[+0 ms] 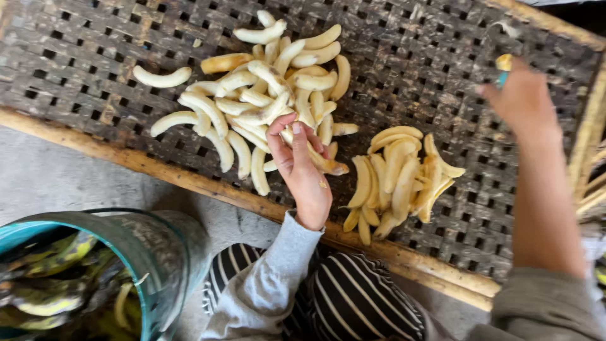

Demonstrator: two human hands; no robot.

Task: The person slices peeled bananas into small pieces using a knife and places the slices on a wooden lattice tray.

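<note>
Closest to the person, low on the left, sits a teal bucket (165, 265), and it is full of green and yellow banana peels (57, 284). Past the striped lap lies a wooden edge, then a big woven mat (442, 69). The left hand (302, 165) is over the near part of the mat. Its fingers are curled shut around one peeled banana (319, 159). That banana lies slanted, with one end under the fingers and the other end poking out to the right, toward the small pile of split bananas (398, 180) just beside the hand. The big pile of whole peeled bananas (265, 95) is right behind the fingers, a bit farther away and to the left. The left hand is the nearer one to both piles. The right hand (522, 98) is far out over the mat, well apart from the bananas. It pinches a small tool with a blue handle (503, 71).
</note>
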